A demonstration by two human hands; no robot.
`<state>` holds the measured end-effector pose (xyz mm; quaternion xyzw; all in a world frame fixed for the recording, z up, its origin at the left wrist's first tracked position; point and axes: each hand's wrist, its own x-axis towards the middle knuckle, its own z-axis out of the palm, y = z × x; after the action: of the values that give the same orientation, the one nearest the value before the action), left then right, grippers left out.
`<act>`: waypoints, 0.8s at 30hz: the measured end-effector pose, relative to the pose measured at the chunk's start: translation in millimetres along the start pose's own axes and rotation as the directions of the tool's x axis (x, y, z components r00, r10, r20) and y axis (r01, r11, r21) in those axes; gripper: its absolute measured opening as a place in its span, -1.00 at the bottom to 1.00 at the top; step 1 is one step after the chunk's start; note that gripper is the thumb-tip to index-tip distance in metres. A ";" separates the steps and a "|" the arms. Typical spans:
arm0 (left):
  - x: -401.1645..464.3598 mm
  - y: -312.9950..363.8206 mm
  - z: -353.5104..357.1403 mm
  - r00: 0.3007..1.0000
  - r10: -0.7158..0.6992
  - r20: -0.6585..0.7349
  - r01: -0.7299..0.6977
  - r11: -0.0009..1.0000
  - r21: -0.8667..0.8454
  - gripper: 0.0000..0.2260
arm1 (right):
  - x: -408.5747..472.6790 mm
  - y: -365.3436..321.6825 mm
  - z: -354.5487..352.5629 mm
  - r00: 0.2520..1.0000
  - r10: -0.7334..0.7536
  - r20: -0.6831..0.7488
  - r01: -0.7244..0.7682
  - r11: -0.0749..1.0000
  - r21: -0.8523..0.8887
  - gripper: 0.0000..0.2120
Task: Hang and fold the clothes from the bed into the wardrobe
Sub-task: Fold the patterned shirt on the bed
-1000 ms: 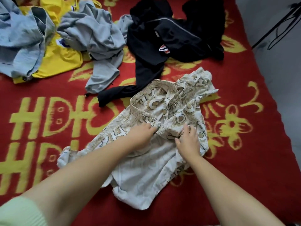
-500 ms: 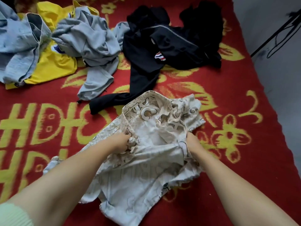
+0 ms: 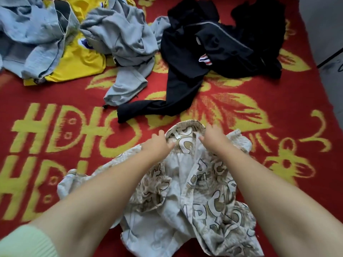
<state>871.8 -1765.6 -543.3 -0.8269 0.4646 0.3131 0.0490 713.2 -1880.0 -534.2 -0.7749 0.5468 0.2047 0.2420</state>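
A beige shirt with a brown letter print lies crumpled on the red bed cover in front of me, its collar pointing away. My left hand holds the left side of the collar, thumb on the inside. My right hand grips the right side of the collar at the placket. Both forearms reach over the shirt's body and hide part of it.
Further back on the red and yellow bed cover lie a black garment, a grey sweatshirt, a yellow shirt and a light blue garment. A pale wall borders the bed on the right.
Both hands have moved from the middle of the shirt up to its collar. The shirt has been turned open, with the collar now spread between the hands.
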 end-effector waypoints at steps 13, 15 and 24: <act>-22.7 -62.8 -81.3 0.994 0.034 -0.104 -0.007 0.968 0.250 -0.85 | -47.1 -37.4 -53.1 0.982 0.055 -0.182 0.016 0.931 0.366 -0.69; -42.2 -67.6 -129.1 0.980 0.086 -0.180 -0.037 0.965 0.258 -0.85 | -75.4 -55.3 -93.7 0.955 0.028 -0.294 0.074 0.940 0.332 -0.65; -153.4 -60.5 -363.6 0.920 0.201 -0.337 -0.191 0.980 0.063 -0.81 | -235.5 -128.4 -284.6 0.940 0.048 -0.338 0.164 0.805 0.570 -0.74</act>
<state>1034.7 -1753.6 -179.1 -0.8171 0.5510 0.1613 -0.0520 774.8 -1837.6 -150.4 -0.7008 0.5919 -0.1183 0.3801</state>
